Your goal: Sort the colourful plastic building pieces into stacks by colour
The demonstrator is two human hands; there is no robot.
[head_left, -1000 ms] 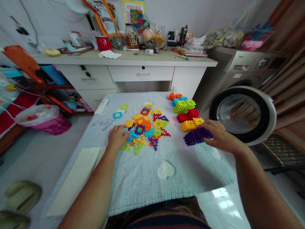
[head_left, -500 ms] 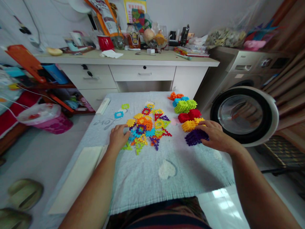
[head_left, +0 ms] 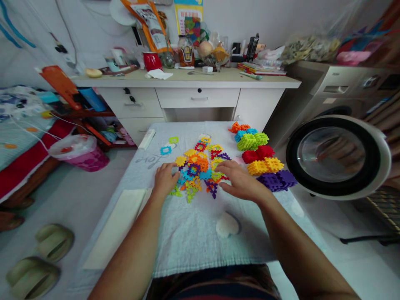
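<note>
Head view, left hand (head_left: pixel 166 180): my fingers were loosely bent, thumb a little apart, at the left edge of the pile; I could not tell whether a fingertip touched a piece.
Head view, right hand (head_left: pixel 240 181): mine too, thumb and fingers spread apart, reaching over the pile's right edge.
Pile (head_left: pixel 201 163): flat notched plastic pieces in mixed colours, squares and triangles among them, lay overlapping on the cloth (head_left: pixel 190 233) between my hands.
Sorted stacks: a row ran down the right side of the cloth — orange stack (head_left: pixel 239 127) farthest from me, then blue stack (head_left: pixel 242 136), lime stack (head_left: pixel 252 141), red stack (head_left: pixel 258 154), yellow stack (head_left: pixel 265 166) and, nearest, purple stack (head_left: pixel 277 180).
Loose squares: a blue square (head_left: pixel 162 150) and a lime square (head_left: pixel 173 137) lay beyond my left hand, apart from the pile.
Beyond the cloth: a cluttered desk (head_left: pixel 190 84) stood against the wall; right of it, a washing machine (head_left: pixel 315 83) — door (head_left: pixel 336 154) swung open.
</note>
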